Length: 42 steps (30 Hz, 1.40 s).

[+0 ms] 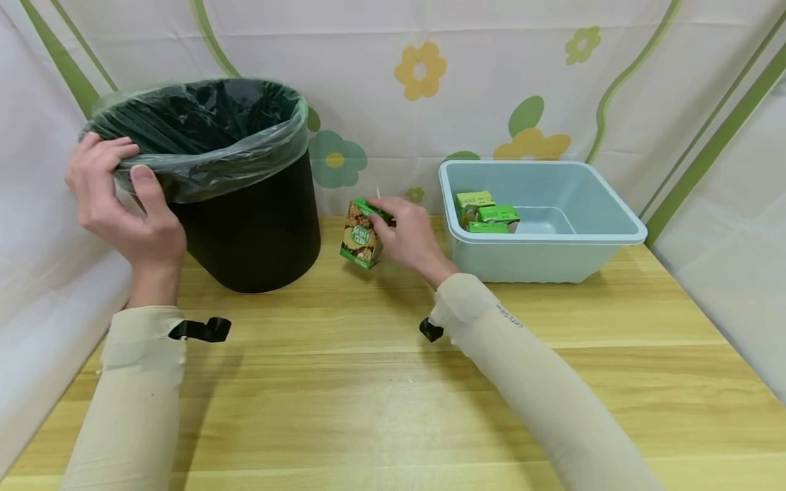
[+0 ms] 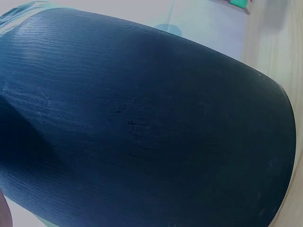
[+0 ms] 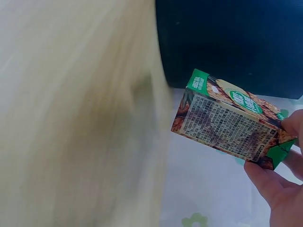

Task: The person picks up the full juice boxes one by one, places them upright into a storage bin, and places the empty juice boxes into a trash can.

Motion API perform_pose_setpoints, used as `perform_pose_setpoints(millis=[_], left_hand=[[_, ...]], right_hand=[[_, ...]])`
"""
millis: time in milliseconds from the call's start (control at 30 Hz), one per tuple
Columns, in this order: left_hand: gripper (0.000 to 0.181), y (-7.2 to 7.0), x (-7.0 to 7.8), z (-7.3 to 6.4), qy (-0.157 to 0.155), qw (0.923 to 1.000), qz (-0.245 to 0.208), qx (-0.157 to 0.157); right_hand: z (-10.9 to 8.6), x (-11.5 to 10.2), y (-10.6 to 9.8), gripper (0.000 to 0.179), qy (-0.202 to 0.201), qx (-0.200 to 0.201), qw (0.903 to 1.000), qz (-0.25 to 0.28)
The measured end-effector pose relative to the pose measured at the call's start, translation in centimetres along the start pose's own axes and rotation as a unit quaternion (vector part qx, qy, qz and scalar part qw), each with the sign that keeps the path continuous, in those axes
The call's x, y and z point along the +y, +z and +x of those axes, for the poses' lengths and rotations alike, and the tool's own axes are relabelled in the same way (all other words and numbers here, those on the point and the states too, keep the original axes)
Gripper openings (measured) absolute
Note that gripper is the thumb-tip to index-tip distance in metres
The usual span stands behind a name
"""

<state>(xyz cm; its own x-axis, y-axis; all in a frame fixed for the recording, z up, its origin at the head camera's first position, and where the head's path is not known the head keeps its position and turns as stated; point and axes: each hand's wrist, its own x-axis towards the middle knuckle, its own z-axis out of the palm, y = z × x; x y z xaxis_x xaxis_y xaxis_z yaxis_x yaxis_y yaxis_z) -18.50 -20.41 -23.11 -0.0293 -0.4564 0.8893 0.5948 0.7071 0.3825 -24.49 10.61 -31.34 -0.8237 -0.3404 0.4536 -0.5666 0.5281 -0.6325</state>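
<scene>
My left hand (image 1: 125, 204) holds the rim of a black trash bin (image 1: 258, 232) at its front left, fingers and thumb on the edge of the clear liner bag (image 1: 245, 160). The bin's dark wall fills most of the left wrist view. Between the bin and a pale blue tub, my right hand (image 1: 408, 228) pinches a small drink carton (image 1: 360, 235) by its top end. Green and brown with nut pictures, the carton hangs above the table, a thin white straw (image 1: 378, 194) sticking up. Its printed side panel (image 3: 225, 125) shows in the right wrist view.
At the right stands the pale blue plastic tub (image 1: 522, 259) with several green cartons (image 1: 497, 215) at its left end. Bin and tub stand on a wooden table (image 1: 344, 409). A white flowered curtain (image 1: 479, 75) hangs close behind them.
</scene>
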Motion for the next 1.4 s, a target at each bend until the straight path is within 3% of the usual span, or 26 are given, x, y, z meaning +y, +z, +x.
perform_pose_setpoints(millis=[133, 467, 633, 733, 900, 1133, 1400], left_hand=[[0.037, -0.1, -0.2, 0.0, -0.001, 1.0000, 0.001, -0.002], [0.037, -0.1, 0.5, -0.2, -0.006, 1.0000, -0.003, -0.003], [0.037, -0.1, 0.2, -0.2, -0.005, 1.0000, -0.003, -0.004], [0.037, 0.1, 0.1, -0.1, -0.005, 0.9999, -0.004, -0.008], [0.037, 0.6, 1.3, -0.1, -0.012, 0.9998, -0.010, -0.013], [0.036, 0.4, 1.5, -0.2, -0.015, 0.9998, -0.012, -0.009], [0.037, 0.1, 1.3, -0.1, -0.012, 0.9999, -0.007, -0.006]], right_hand=[[0.3, -0.9, -0.7, 0.037, -0.011, 0.019, 0.9996, 0.021], [1.3, -3.4, -2.7, 0.040, 0.005, 0.034, 0.9951, 0.092], [1.9, -4.6, -3.8, 0.039, 0.015, 0.049, 0.9927, 0.109], [2.1, -5.4, -4.5, 0.039, 0.032, 0.054, 0.9887, 0.136], [2.5, -6.3, -5.7, 0.036, 0.048, 0.061, 0.9806, 0.180], [3.4, -7.8, -6.4, 0.033, 0.038, 0.079, 0.9745, 0.206], [4.8, -10.2, -7.6, 0.032, 0.019, 0.105, 0.9605, 0.257]])
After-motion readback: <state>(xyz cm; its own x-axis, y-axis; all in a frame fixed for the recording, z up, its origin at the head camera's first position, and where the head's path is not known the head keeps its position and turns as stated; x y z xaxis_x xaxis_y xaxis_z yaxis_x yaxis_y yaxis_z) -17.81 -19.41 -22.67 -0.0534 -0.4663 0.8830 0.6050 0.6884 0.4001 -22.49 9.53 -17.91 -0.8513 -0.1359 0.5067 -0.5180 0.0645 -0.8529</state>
